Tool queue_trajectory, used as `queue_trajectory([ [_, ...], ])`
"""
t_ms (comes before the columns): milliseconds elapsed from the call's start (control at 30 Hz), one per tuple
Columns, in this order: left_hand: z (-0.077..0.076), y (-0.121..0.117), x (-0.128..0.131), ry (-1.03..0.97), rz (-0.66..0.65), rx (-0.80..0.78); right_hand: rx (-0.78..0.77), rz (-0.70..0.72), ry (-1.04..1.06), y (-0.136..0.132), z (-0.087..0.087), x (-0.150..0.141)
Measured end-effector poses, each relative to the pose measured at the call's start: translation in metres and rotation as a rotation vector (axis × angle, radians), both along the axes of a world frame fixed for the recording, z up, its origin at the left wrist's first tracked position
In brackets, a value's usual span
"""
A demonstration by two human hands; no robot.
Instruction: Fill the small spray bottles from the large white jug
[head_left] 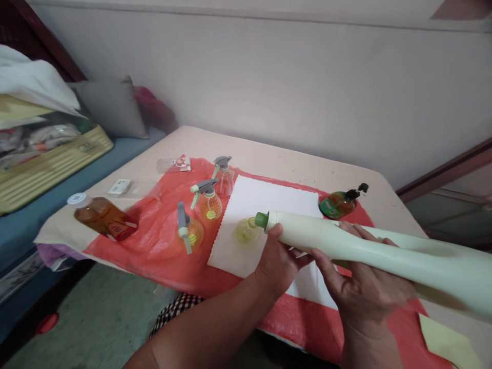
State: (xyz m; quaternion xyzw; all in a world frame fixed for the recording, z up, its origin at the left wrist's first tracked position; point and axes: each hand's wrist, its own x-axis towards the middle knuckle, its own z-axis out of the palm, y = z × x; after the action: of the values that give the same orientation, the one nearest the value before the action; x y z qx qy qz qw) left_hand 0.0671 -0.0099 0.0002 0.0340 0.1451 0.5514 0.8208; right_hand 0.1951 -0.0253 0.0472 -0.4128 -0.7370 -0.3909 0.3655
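A large pale green jug [365, 243], like a detergent bottle, lies tipped almost level in both hands, its green spout [262, 220] pointing left. My left hand [280, 264] is closed around the underside of its neck, thumb near the spout. Farther back, my right hand [369, 287] grips the handle, fingers over the top. Just below the spout, a small clear bottle [246, 233] without a sprayer top stands on a white sheet [277, 197]; yellowish liquid shows inside. Whether liquid is flowing I cannot tell.
Left of the sheet stand three spray bottles [210, 205] on red plastic [154, 251]. A tea-coloured drink bottle [103, 218] is at the table's left, near clear packets [125, 188]. A green-brown pump bottle [338, 204] stands right; a yellow paper [448, 341] lies at front right.
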Motion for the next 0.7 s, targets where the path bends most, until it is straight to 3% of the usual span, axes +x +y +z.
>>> queue_trajectory([
  [700,0.0021,-0.0004,-0.0007,-0.002,-0.004,-0.019,-0.010,-0.002,0.026,-0.0014,0.0009,-0.0033],
])
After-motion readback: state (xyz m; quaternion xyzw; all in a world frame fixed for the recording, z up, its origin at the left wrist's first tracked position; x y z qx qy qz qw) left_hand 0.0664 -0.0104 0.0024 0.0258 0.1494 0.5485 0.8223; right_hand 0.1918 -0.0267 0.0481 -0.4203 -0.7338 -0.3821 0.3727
